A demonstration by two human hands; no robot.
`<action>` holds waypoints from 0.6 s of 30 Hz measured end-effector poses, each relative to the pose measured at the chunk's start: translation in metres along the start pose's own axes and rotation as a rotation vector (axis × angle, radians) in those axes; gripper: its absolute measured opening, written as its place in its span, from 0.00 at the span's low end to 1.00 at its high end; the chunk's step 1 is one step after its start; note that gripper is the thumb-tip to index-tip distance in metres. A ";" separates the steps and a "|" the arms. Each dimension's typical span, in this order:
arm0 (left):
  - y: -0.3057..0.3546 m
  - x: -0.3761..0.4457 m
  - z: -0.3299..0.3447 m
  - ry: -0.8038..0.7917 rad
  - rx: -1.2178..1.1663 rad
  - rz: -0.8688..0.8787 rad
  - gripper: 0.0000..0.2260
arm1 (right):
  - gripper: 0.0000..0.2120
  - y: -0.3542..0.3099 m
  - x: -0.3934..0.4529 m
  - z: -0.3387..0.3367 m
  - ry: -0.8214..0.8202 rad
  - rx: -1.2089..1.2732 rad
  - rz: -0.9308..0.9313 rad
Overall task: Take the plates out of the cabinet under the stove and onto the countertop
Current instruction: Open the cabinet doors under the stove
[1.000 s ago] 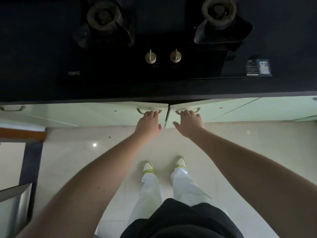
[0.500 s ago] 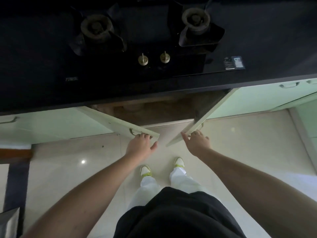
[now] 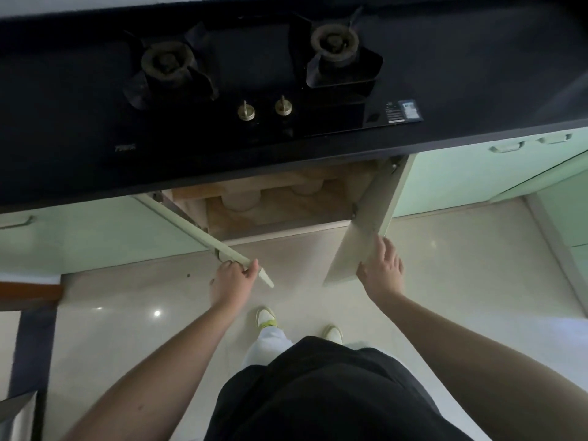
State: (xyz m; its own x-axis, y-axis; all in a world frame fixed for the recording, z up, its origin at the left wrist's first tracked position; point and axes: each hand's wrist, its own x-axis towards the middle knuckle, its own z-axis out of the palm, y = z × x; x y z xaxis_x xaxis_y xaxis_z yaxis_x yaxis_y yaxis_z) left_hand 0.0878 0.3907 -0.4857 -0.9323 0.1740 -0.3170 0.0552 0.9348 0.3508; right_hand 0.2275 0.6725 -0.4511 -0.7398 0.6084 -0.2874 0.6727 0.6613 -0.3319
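Note:
The cabinet under the black two-burner stove stands open, both pale green doors swung out. My left hand is shut on the outer edge of the left door. My right hand lies flat with fingers spread against the outer face of the right door, gripping nothing. Inside, on a wooden shelf, I see two pale round shapes that look like stacked dishes; the countertop edge hides their tops. The dark countertop stretches to both sides of the stove.
Closed green cabinet doors flank the open one on both sides. A light tiled floor lies below, with my feet and legs on it. A dark strip and a metal object sit at the lower left.
Both cabinet doors went from closed to wide open, pulled outward by my hands. The shelf and the pale round shapes inside came into view.

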 end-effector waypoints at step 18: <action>0.013 -0.020 -0.001 -0.003 0.311 0.061 0.17 | 0.26 0.133 0.009 -0.055 -0.282 -0.683 -0.066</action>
State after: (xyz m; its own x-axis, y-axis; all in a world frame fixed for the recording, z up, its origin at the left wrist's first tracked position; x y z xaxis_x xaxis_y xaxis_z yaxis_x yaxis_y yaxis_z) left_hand 0.1066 0.3988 -0.4740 -0.9230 0.2331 -0.3061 0.2180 0.9724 0.0832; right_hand 0.3109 0.7903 -0.4488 -0.6919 0.4831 -0.5366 0.4166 0.8741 0.2498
